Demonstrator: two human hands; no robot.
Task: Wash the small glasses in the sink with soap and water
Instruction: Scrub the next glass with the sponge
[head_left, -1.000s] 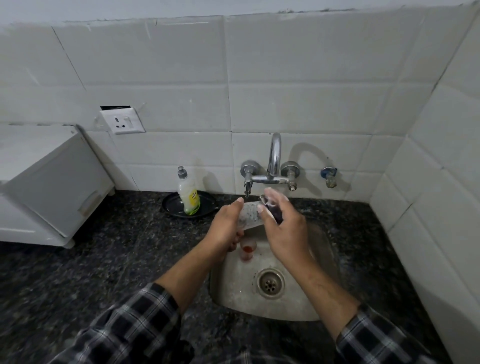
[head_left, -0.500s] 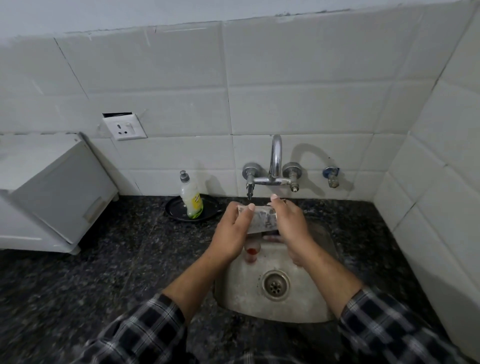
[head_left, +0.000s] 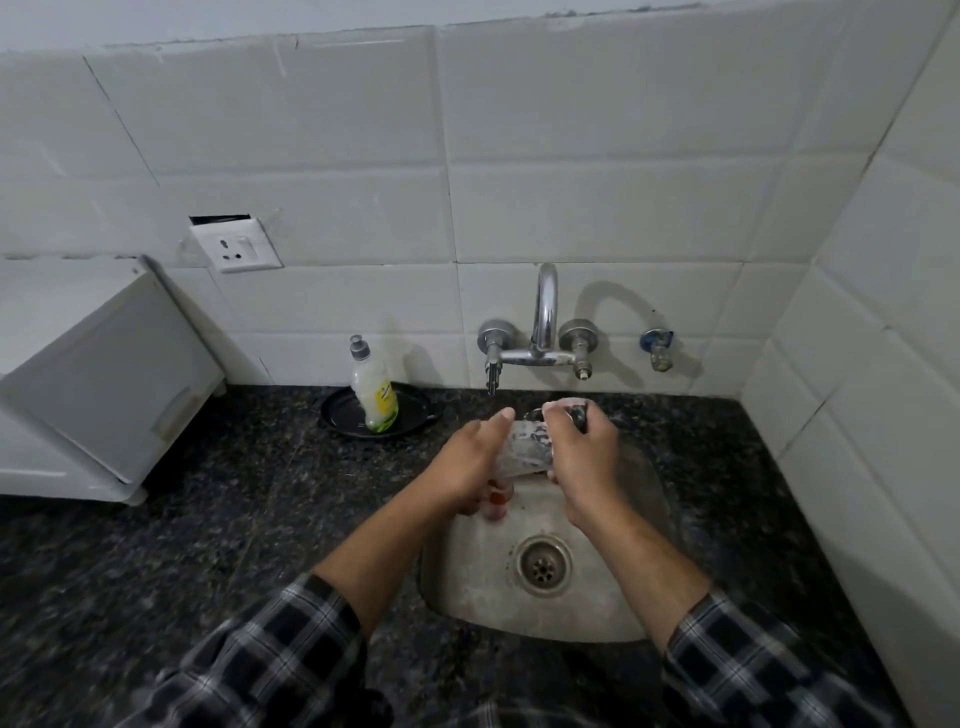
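I hold one small glass (head_left: 524, 449) above the far part of the sink (head_left: 467, 582), near and just in front of the tap (head_left: 543, 317). My left hand (head_left: 467, 465) is curled around its left side. My right hand (head_left: 584, 460) is curled over its right end, with a dark thing (head_left: 579, 414) pinched in the fingers. I think it is a scrubber, but I cannot tell for sure.

The glass is white with foam, so I judge it is very slippery. If I turn it too quickly or loosen my left hand, it can slide out and fall. A second glass (head_left: 497, 503), with some red at its bottom, stands in the sink just under my left hand, so a falling glass could hit it and both could chip. Also the tap is close: if I lift my hands carelessly, the rim can knock the metal. Pushing the dark thing too hard inside could crack the thin wall.
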